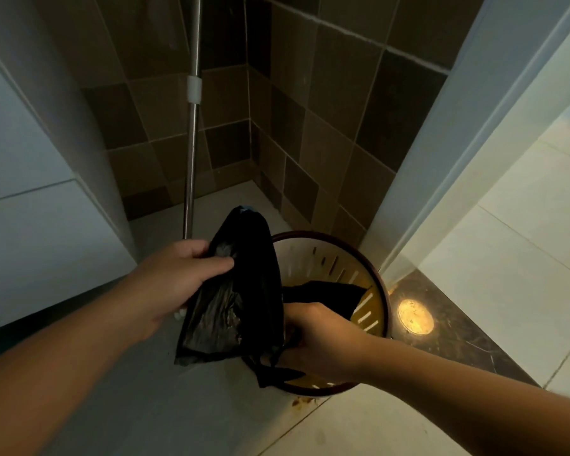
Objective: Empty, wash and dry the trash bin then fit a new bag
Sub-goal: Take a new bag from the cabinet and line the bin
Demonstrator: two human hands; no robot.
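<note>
A round slotted trash bin [380, 284] with a dark rim stands on the floor in the tiled corner. A black plastic bag [241, 291] hangs over its left side, and part of it lies inside the bin. My left hand [178, 281] grips the bag's upper left edge, thumb on top. Over the bin's near rim, my right hand [323, 337] is closed on the bag's lower part. The bin's bottom is hidden by the bag and my hand.
A metal pole [191, 153] with a white clip stands upright just behind my left hand. White cabinet panels [30, 241] are at the left. A white door frame [441, 166] rises at the right, with a dark threshold and a round bright spot [414, 316] beside the bin.
</note>
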